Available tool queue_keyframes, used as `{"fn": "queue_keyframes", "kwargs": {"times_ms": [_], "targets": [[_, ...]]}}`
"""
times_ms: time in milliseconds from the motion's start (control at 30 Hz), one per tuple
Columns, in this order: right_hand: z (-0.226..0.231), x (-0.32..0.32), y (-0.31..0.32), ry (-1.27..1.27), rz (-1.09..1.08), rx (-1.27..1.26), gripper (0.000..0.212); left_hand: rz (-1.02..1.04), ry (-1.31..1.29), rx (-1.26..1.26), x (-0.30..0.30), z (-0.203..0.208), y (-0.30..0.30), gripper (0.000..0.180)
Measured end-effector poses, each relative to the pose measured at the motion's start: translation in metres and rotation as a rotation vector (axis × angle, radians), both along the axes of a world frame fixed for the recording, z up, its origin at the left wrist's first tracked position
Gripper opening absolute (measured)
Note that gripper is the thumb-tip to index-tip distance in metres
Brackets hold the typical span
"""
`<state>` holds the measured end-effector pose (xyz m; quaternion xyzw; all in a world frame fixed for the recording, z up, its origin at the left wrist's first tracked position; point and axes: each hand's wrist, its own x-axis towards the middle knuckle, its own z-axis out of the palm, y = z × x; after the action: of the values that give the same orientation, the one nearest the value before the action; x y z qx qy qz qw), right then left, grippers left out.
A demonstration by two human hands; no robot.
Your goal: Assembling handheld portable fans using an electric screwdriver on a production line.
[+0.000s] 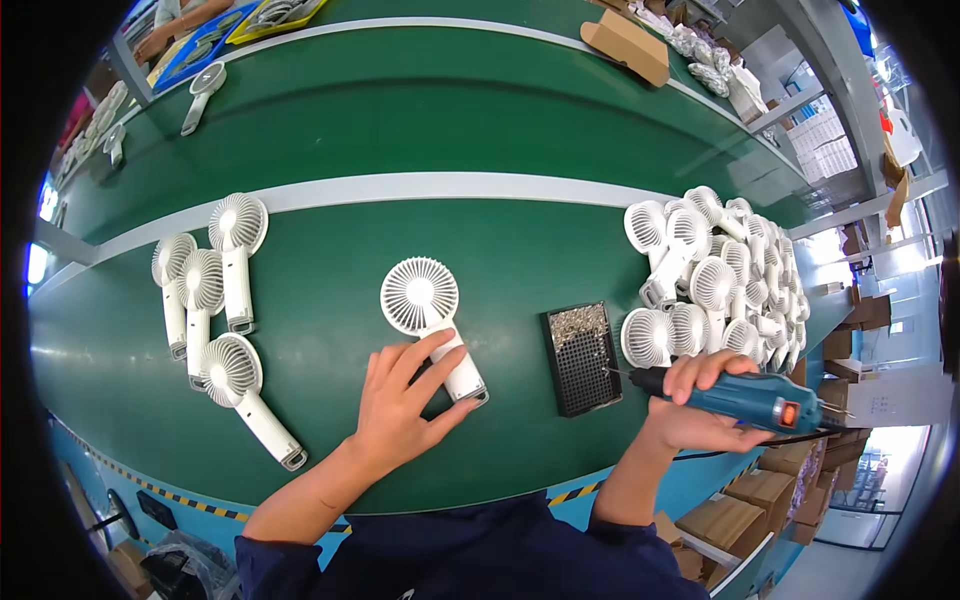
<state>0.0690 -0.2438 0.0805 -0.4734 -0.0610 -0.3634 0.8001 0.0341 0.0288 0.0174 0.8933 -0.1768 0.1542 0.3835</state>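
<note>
A white handheld fan (420,297) lies face up on the green bench, its round grille away from me. My left hand (397,402) grips its handle, fingers over the top and the thumb at the lower end. In my right hand (702,403) is a teal electric screwdriver (738,398), held almost level with its bit pointing left. The bit is at the right edge of a black screw tray (586,372); whether it touches a screw, I cannot tell. Small metal screws are heaped at the tray's far end, above a grid of holes.
Several white fans (230,370) lie at the left. A large pile of similar fans (712,285) crowds the right side. Behind a pale rail (420,187) runs a green belt (400,100) with a fan and an open cardboard box (626,48). Another person's arm (180,25) shows far left.
</note>
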Motion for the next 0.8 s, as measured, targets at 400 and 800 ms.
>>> {"fn": "queue_keyframes", "kwargs": {"times_ms": [400, 800], "targets": [[0.017, 0.01, 0.066, -0.132, 0.752, 0.11, 0.075, -0.097, -0.068, -0.286, 0.012, -0.004, 0.004, 0.041], [0.009, -0.006, 0.085, -0.043, 0.831, 0.167, 0.079, -0.201, 0.001, -0.414, -0.004, -0.01, 0.0, 0.02]]}}
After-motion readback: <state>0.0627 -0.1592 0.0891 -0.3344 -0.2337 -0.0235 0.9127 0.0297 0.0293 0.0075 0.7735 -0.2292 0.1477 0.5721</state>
